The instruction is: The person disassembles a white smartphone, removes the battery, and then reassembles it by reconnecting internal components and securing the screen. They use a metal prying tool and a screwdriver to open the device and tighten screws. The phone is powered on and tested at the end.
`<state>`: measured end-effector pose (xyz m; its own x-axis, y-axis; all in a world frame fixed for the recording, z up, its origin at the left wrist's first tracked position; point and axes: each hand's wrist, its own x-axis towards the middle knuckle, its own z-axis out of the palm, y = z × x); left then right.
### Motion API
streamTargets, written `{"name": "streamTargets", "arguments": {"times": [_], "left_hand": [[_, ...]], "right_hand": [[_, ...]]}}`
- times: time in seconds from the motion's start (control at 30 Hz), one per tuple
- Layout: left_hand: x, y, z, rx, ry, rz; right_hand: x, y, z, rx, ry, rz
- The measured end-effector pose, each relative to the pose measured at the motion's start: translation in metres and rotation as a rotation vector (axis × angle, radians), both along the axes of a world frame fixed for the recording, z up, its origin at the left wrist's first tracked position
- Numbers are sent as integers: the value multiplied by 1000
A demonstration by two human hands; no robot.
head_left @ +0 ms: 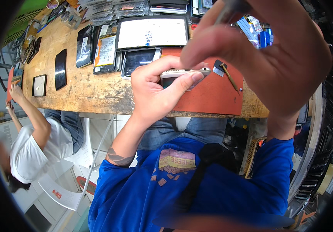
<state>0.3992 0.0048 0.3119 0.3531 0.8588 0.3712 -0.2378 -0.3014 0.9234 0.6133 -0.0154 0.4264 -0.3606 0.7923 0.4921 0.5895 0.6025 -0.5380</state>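
My left hand [158, 87] is closed around a smartphone [186, 72], held edge-on above the orange-red mat [209, 98]. The thumb lies on its screen side, the fingers wrap behind it, and small holes show along its pale edge. Raised large and blurred near the camera, my right hand [270, 50] pinches a grey metallic rod-like tool [233, 11]. The tool's far end is cut off by the top edge. Below that hand a slim gold screwdriver [229, 78] lies on the mat beside a small black-and-grey flat piece [218, 69].
Behind the mat stands a white panel [153, 33] with handwriting. Phones [60, 69], an opened phone with its battery showing [105, 52] and a small black-framed tray [39, 85] lie on the worn wooden bench [89, 91]. At left, another person [45, 143] sits holding something orange-red.
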Motion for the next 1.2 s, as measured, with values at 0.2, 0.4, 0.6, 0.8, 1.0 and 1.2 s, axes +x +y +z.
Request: {"name": "streamTargets", "arguments": {"times": [0.2,0.4,0.6,0.8,1.0,1.2], "left_hand": [[2,-1,-1,-28,-8,48],[3,0,0,-23,23,68],[4,0,1,-61,15,71],[5,-2,0,-80,8,74],[4,1,-3,-21,10,81],[6,3,-4,-63,-40,58]], "right_hand": [[0,3,2,-29,-15,3],[2,9,0,-51,-23,16],[4,12,0,-72,-26,25],[5,13,0,-85,-35,28],[6,16,2,-102,-41,34],[5,16,5,-120,-48,36]]}}
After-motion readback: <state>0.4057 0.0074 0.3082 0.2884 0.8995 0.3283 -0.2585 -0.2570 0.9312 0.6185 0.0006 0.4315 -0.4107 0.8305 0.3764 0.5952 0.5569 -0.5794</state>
